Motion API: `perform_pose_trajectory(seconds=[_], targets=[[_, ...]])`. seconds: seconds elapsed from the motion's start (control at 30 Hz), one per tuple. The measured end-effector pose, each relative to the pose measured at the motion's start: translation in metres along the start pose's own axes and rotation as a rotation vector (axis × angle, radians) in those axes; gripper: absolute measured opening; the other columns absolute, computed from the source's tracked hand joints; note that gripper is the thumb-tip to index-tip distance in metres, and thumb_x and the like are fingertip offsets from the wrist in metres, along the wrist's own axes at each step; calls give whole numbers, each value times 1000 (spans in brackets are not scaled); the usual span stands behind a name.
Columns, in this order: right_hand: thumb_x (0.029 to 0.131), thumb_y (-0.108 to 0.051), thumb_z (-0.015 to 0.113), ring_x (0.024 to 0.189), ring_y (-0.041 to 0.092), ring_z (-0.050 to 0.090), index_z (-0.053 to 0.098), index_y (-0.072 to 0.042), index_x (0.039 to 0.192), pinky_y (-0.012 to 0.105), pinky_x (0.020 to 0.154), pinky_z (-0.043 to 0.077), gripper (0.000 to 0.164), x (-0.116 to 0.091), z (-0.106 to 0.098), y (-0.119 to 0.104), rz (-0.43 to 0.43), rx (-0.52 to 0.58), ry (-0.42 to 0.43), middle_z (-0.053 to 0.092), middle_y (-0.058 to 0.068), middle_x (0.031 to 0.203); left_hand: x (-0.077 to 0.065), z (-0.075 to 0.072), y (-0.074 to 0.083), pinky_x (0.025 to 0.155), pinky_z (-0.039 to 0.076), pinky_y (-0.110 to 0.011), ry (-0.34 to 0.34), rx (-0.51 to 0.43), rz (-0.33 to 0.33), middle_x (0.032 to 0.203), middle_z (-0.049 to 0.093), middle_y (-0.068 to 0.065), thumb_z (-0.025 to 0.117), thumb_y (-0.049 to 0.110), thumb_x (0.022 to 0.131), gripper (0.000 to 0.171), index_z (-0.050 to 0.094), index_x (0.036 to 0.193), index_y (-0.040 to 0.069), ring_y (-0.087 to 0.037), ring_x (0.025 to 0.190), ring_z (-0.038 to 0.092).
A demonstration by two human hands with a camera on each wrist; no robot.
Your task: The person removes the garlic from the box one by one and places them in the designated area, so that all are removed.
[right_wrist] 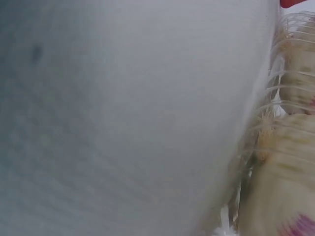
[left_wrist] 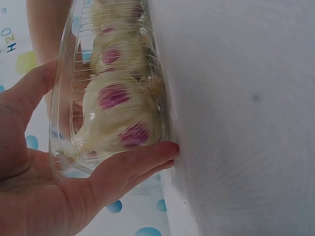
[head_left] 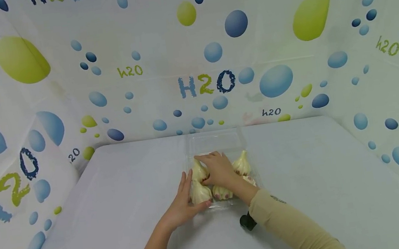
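A clear plastic clamshell box sits on the table with its lid folded back. Inside are several garlic bulbs, pale with purple patches in the left wrist view. My right hand reaches into the box, its fingers and thumb around the far left garlic bulb. At the near left corner my left hand rests against the box, straight fingers along the left side and thumb along the front. In the right wrist view, only bulbs behind the ribbed wall and a red fingertip edge show.
A white cloth covers the table. Behind it hangs a curtain printed with blue and green drops. Black wrist devices hang below both forearms.
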State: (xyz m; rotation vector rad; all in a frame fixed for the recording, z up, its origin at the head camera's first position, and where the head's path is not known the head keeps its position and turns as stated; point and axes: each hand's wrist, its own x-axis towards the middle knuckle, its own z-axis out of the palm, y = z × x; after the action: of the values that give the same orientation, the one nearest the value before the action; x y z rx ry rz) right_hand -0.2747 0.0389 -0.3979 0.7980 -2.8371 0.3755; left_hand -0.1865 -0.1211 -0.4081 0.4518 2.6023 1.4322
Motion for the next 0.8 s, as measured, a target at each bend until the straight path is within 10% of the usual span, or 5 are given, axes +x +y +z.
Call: perform_pose_trajectory(seconds=[0.37, 0.67, 0.8], targets=[[63, -37, 83, 113, 30, 48, 50, -18, 131, 61, 97, 27, 78, 2, -1, -1, 27, 1, 21, 62, 0, 115, 0, 1, -2, 99, 19, -63, 7, -5, -16, 150, -10, -19, 70, 32, 80, 99, 0, 148, 15, -41, 135, 0], [61, -28, 85, 107, 30, 53, 51, -10, 129, 59, 101, 20, 78, 1, -2, 3, 21, 211, 71, 65, 4, 105, -1, 0, -1, 99, 21, -61, -5, 0, -19, 150, -11, -18, 70, 33, 81, 99, -1, 148, 16, -40, 135, -1], [61, -23, 86, 106, 28, 54, 49, -10, 130, 48, 96, 35, 79, 1, -3, 6, 29, 343, 70, 63, 7, 107, -1, -1, 0, 99, 24, -60, -5, 2, -13, 150, -10, -18, 69, 32, 81, 98, -1, 148, 14, -40, 135, 0]])
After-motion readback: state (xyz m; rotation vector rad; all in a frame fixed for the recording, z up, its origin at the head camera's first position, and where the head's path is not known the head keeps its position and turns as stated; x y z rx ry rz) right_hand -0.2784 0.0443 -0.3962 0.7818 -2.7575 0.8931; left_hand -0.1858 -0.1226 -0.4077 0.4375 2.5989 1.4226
